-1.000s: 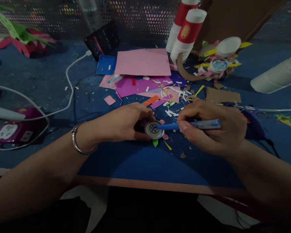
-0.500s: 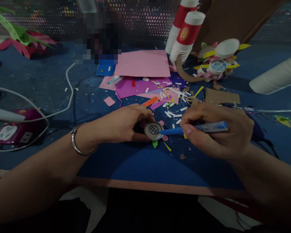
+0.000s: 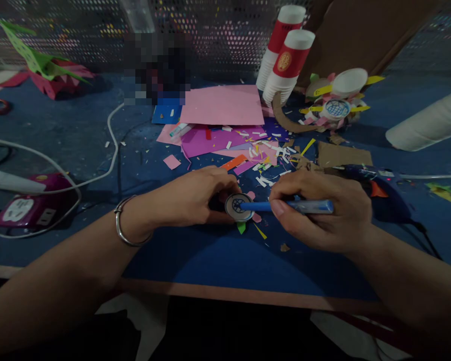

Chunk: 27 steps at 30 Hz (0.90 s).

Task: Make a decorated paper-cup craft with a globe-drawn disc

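Observation:
Between the thumb and fingers of my left hand [image 3: 206,195] is a small paper cup [image 3: 239,214], its round pale face towards me. Dark grid lines like a globe are drawn on that face, and pink and green paper pieces stick out around it. My right hand [image 3: 319,210] grips a blue marker [image 3: 308,206] like a pen. The marker's tip end lies over the drawn lines on the cup. A silver bangle [image 3: 121,225] sits on my left wrist. The fingers behind the cup are partly hidden.
Paper scraps [image 3: 265,179] and pink sheets [image 3: 221,104] lie beyond my hands. Stacked paper cups [image 3: 285,70] and a decorated cup piece [image 3: 336,109] stand at the back right. A glue gun [image 3: 385,193] lies right; a purple power strip [image 3: 26,205] with white cable is left.
My right hand has moved left with the marker, bringing its tip further onto the cup's face. The whole view has shifted slightly; my left hand keeps its hold.

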Each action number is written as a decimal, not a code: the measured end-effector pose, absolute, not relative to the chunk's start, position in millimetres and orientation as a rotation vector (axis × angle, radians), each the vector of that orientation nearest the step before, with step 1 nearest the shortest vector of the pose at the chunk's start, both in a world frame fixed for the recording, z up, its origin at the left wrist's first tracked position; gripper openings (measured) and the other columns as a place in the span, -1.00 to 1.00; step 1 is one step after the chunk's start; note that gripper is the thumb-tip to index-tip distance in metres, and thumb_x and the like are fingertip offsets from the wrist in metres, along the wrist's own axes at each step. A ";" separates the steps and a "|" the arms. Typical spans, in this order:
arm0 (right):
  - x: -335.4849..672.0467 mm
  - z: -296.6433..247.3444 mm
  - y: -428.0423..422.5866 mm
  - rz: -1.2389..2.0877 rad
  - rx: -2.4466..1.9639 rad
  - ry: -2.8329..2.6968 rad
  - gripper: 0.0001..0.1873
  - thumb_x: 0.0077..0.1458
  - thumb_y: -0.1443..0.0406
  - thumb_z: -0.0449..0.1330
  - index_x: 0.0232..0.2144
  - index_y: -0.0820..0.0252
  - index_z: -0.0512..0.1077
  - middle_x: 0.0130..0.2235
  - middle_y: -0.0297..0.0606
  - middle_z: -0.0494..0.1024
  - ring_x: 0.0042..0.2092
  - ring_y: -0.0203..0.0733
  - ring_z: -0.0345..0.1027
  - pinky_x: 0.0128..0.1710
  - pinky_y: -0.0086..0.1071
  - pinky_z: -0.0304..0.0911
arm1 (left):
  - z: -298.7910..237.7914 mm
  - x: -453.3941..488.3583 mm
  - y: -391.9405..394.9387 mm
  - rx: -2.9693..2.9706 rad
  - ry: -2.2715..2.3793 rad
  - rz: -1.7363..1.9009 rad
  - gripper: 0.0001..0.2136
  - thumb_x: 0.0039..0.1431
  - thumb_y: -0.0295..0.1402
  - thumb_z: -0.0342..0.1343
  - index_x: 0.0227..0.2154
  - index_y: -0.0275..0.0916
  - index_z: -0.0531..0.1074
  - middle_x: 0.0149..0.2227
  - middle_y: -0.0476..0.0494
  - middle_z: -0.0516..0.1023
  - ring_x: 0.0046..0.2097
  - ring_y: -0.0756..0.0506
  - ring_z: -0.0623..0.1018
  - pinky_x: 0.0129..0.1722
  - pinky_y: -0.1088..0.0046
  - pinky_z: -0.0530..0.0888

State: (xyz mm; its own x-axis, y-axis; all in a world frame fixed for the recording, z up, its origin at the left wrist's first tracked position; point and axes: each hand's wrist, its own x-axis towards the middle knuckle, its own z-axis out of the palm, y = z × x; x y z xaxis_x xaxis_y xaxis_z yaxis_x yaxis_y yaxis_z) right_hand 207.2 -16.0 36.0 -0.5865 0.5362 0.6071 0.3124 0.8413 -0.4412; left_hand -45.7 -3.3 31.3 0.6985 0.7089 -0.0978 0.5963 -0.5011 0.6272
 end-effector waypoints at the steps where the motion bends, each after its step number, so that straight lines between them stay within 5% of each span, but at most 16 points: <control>1: 207.3 36.1 -15.7 0.359 -0.602 -2.240 -0.84 0.19 0.42 0.22 -0.36 0.04 0.40 -0.52 -0.48 0.56 -0.53 -0.31 0.45 -0.49 -0.42 0.39 | 31.7 -45.5 -3.4 2.259 0.994 0.228 -0.68 0.25 -0.13 0.37 -0.05 -0.21 0.61 -0.16 -0.12 0.61 -0.09 -0.15 0.55 -0.07 0.33 0.43; 27: 215.6 36.0 -16.0 0.296 -0.634 -2.172 -0.84 0.04 0.44 0.24 -0.40 0.05 0.43 -0.48 -0.46 0.57 -0.52 -0.30 0.45 -0.52 -0.38 0.32 | 30.7 -45.7 -2.9 2.252 0.986 0.209 -0.67 0.25 -0.14 0.37 -0.02 -0.21 0.61 -0.11 -0.13 0.64 -0.08 -0.15 0.58 -0.06 0.34 0.46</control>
State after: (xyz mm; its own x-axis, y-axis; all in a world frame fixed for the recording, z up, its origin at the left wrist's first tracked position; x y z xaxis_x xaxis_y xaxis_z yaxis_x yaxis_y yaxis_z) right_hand 215.6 -16.0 36.0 -0.5248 0.5354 0.6618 0.3391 0.8445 -0.4144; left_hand -45.7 -2.9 30.7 0.7030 0.7023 -0.1119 0.5965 -0.4967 0.6304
